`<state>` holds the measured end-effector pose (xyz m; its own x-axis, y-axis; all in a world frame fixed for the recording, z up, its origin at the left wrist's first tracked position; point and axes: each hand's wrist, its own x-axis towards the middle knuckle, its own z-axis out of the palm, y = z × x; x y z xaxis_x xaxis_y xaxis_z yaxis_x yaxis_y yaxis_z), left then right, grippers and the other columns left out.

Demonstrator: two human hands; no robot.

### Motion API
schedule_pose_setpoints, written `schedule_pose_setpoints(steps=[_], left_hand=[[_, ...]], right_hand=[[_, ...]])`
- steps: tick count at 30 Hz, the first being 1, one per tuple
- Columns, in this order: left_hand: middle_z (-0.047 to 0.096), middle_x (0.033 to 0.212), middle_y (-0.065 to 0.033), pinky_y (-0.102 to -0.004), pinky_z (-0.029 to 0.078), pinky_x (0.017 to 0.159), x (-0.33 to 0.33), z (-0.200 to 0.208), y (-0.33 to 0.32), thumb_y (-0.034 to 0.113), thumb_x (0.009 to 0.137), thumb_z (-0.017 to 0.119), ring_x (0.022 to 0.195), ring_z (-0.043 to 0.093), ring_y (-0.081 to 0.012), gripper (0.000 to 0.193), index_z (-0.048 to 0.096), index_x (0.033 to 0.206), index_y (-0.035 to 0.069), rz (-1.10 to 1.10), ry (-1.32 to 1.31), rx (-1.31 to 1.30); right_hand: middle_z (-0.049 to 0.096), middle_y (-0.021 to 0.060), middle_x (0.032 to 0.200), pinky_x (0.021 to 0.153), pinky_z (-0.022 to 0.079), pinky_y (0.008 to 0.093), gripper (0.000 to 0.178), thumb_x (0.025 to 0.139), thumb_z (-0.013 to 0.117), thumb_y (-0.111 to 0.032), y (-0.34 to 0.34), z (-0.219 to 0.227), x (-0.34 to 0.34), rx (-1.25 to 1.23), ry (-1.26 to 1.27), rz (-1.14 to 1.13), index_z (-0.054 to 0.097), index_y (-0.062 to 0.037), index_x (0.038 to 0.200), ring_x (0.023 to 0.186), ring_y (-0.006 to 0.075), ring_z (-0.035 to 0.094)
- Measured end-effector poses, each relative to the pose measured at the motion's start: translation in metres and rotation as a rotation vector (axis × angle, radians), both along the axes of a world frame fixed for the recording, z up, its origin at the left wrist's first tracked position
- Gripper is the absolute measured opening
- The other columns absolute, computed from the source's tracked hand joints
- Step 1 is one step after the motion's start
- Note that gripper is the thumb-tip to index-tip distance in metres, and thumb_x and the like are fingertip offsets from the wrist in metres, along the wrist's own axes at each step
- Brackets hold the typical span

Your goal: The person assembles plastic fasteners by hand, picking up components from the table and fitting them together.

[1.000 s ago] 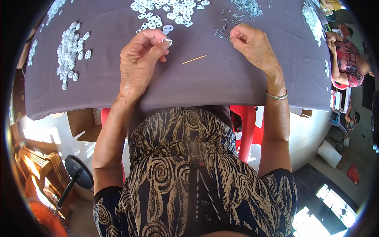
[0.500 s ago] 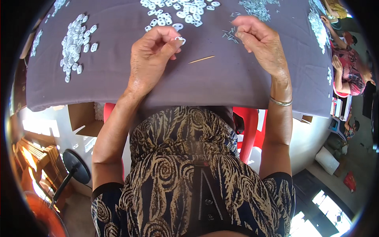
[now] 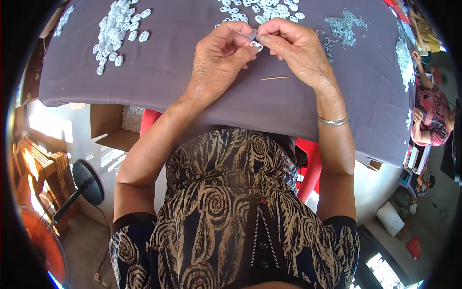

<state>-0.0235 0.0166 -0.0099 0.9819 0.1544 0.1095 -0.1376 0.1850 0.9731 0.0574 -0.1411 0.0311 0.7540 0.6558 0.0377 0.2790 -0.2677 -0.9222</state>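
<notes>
Left hand (image 3: pixel 219 60): fingertips pinched on a small white plastic piece (image 3: pixel 256 45) — held just above the tabletop (image 3: pixel 183 77).
Right hand (image 3: pixel 298 48): fingers closed on the same piece, touching the left.
Thin stick (image 3: pixel 276 78): lying near the right hand.
White pieces pile (image 3: pixel 115 31): far left.

A thin stick (image 3: pixel 276 78) lies on the table (image 3: pixel 183 72), between piles of small pieces left (image 3: pixel 115 33) and right (image 3: pixel 344 25).
</notes>
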Motion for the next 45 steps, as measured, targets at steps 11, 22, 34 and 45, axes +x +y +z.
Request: schedule_pose_setpoints(steps=[11,22,34,45], left_hand=[[0.063,0.082,-0.0007,-0.0216,0.050,0.061,-0.001,-0.001,-0.003,0.000,0.084,0.063,0.074,0.059,-0.0061,0.026,0.055,0.109,0.004,0.057,-0.003,0.016],[0.063,0.081,-0.0057,-0.0233,0.055,0.062,0.000,-0.004,-0.009,-0.006,0.084,0.062,0.072,0.060,-0.0089,0.031,0.050,0.112,0.000,0.111,-0.068,-0.001],[0.064,0.085,-0.0032,-0.0224,0.047,0.065,0.008,0.000,0.021,-0.002,0.086,0.060,0.072,0.057,-0.0091,0.028,0.055,0.114,0.002,0.222,-0.063,0.061],[0.063,0.086,-0.0043,-0.0229,0.046,0.064,0.009,0.002,0.031,0.003,0.088,0.059,0.071,0.056,-0.0094,0.026,0.056,0.114,0.001,0.263,0.006,0.105]], right_hand=[[0.061,-0.0044,0.081,0.059,0.044,0.0197,0.013,0.091,0.061,-0.016,0.002,-0.007,-0.004,0.000,-0.072,-0.013,0.064,-0.0051,0.098,0.068,0.0038,0.051],[0.058,-0.0035,0.071,0.046,0.043,0.0199,0.013,0.091,0.058,-0.015,0.008,-0.011,-0.009,-0.086,-0.211,-0.031,0.062,-0.0030,0.095,0.054,0.0032,0.049],[0.060,-0.0017,0.077,0.054,0.043,0.0180,0.014,0.092,0.060,-0.016,-0.005,-0.010,0.011,0.059,-0.123,-0.199,0.066,-0.0048,0.097,0.062,0.0033,0.050],[0.060,0.0031,0.080,0.063,0.046,0.0277,0.011,0.087,0.062,-0.008,0.008,-0.008,0.014,-0.167,-0.602,-0.037,0.064,-0.0038,0.097,0.068,0.0142,0.057]])
